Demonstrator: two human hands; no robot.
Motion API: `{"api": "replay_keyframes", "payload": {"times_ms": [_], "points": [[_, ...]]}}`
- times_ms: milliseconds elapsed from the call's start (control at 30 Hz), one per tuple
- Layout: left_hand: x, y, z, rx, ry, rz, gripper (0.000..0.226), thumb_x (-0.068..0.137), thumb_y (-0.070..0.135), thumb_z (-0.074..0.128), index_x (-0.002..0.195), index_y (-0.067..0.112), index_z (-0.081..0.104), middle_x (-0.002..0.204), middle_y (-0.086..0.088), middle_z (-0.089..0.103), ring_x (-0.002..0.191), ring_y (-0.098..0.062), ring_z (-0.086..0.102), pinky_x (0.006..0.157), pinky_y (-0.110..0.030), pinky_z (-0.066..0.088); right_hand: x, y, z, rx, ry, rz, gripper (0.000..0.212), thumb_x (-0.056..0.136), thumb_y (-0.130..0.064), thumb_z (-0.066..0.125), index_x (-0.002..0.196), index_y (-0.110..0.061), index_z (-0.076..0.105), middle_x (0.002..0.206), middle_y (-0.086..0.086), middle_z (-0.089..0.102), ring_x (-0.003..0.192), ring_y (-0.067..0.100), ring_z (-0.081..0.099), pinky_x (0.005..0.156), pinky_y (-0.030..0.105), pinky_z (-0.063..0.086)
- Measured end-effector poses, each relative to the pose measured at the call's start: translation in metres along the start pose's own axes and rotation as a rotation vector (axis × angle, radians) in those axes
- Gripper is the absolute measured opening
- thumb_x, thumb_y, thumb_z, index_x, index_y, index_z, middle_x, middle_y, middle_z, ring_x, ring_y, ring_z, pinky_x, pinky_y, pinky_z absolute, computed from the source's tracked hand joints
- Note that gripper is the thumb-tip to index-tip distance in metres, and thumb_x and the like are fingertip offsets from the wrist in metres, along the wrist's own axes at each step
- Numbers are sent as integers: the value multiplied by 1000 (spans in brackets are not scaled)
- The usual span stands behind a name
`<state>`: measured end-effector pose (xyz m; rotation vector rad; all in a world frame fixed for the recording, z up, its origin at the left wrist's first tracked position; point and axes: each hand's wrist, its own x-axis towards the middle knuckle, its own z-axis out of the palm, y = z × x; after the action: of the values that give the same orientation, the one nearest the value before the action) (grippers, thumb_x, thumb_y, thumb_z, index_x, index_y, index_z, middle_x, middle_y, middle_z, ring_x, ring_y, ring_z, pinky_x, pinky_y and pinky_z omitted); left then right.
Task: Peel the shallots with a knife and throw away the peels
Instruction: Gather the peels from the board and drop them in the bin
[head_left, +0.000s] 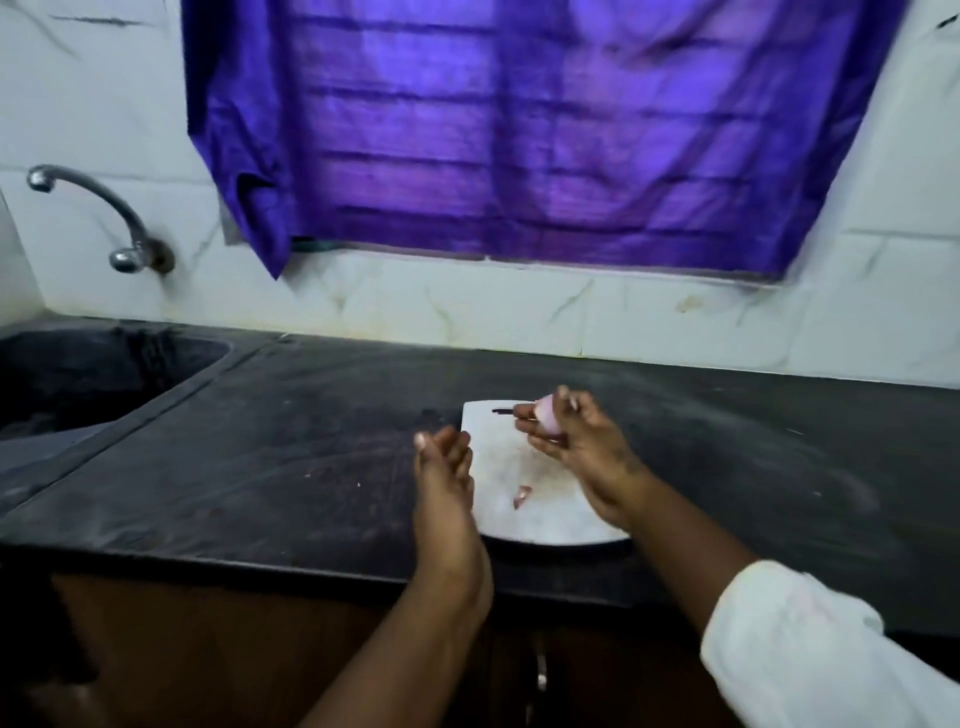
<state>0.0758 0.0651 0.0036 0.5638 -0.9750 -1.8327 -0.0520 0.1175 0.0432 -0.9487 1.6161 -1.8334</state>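
Observation:
A white cutting board lies on the black counter near its front edge. My right hand hovers over the board's far end, shut on a pale pink peeled shallot and on a knife whose dark tip sticks out to the left. My left hand is at the board's left edge, edge-on to the camera, fingers straight and together, holding nothing that I can see. A small pink piece of peel rests on the board between my hands.
A dark sink is sunk into the counter at the left, with a metal tap on the white tiled wall above it. A purple curtain hangs behind. Wooden cabinet fronts run below the counter.

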Motion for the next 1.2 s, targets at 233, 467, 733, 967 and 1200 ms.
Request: {"api": "replay_keyframes", "payload": {"times_ms": [233,467,733,967,1200], "points": [[20,-28,45,-22,106,-165,70,104,63,17,148,20,51,157,-4,49,149,-16,39,69,-16,36,50,27,-40,2,50,143,46,94,-47,44,116,-6,47,124,25,62,115,34,61,103,45,46],[30,-38,40,-48,114,-178,81,100,69,11,152,17,45,160,-6,46,150,-17,39,85,-23,41,25,47,-12,117,40,190,52,96,-44,41,122,1,45,120,21,64,112,27,63,102,40,46],[28,-35,30,-96,17,-180,82,101,69,18,150,10,46,159,-7,46,145,-27,47,120,-40,36,-12,59,22,471,183,358,52,93,-49,44,120,-5,54,115,15,70,98,21,71,78,31,57],[2,-13,-18,-300,-33,-51,79,104,64,15,139,7,57,149,-13,58,140,-26,52,124,-41,32,-53,52,64,868,163,308,76,81,-55,50,133,1,49,130,18,61,117,22,60,104,35,42],[-28,56,-153,-525,-126,258,88,105,63,18,152,-10,29,166,-24,3,153,-39,11,128,-45,-5,-100,47,226,1079,-192,436,107,51,-38,89,130,15,41,125,42,54,119,48,54,103,51,42]]}}
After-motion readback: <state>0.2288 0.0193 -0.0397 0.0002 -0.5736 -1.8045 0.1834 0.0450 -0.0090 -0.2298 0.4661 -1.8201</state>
